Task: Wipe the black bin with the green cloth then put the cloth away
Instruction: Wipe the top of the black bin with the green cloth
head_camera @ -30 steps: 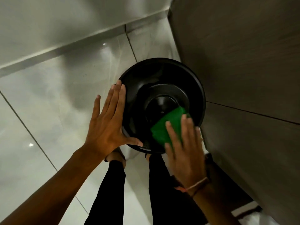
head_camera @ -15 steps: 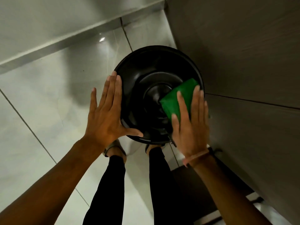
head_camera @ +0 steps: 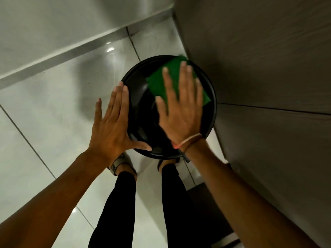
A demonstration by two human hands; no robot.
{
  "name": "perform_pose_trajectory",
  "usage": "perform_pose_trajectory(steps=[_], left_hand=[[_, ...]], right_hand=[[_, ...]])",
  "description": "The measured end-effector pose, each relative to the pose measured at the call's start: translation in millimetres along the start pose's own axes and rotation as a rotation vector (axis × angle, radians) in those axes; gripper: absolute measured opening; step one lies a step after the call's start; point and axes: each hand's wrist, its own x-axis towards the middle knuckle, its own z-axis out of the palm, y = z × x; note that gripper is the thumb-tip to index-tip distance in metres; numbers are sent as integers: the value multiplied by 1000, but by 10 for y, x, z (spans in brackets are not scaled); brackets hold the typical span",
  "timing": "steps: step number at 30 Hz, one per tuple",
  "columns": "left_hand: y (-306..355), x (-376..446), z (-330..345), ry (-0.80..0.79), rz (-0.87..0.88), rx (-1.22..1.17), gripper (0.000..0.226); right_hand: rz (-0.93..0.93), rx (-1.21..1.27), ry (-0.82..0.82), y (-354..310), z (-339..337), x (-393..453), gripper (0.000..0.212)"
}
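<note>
Round black plastic bin (head_camera: pixel 141 97) stood on tiled floor (head_camera: pixel 53 104), in corner by grey cabinet (head_camera: pixel 268 68). Right hand (head_camera: pixel 180 111) flat, fingers spread, pressed green cloth (head_camera: pixel 157 81) on lid's far-right edge. Left hand (head_camera: pixel 111 129) open, braced bin's left rim. Advice: even pressure, full circuits w/ overlap, steady bin.

One head-worn view looks steeply down, close over the black bin (head_camera: pixel 138 97) and tiled floor (head_camera: pixel 53 104)
</note>
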Motion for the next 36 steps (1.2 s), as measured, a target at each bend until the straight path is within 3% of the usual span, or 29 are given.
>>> perform_pose_trajectory(steps=[3,5,6,8,10,12,15,20,24,29,31,33,36], left_hand=[[30,-54,-77,-58,15,-52,150],[57,-202,-83,-82,-58,-139,136],[96,-326,-63,-19,-132,-225,119],[354,-525,-28,258,-285,-448,77],[669,-405,-77,438,-325,-428,59],[1013,-5,-108,374,-221,-283,60],[1127,602,-99,261,-206,32,65],[459,634,105,539,58,127,65],[501,248,526,732,-250,-98,65],[1132,-173,1221,791,-514,-192,68],[1477,-204,1415,724,-487,-121,69],[1746,-291,1619,624,-353,53,70],[1766,-413,1731,608,-236,161,68]], right_hand=[[-229,169,-85,-372,-69,-75,65],[-183,319,-56,-132,-179,-186,61],[-126,345,8,54,-215,-215,56],[-37,326,78,514,-294,-176,47],[-53,355,2,688,-261,33,44],[-110,324,-80,642,-179,152,46],[-103,310,-18,597,-72,160,47],[-40,326,66,574,35,143,47],[-15,292,62,550,48,132,50],[-6,305,52,610,89,104,49],[-10,301,70,680,95,93,48],[-35,274,68,717,86,98,48],[-118,220,36,772,88,87,48]])
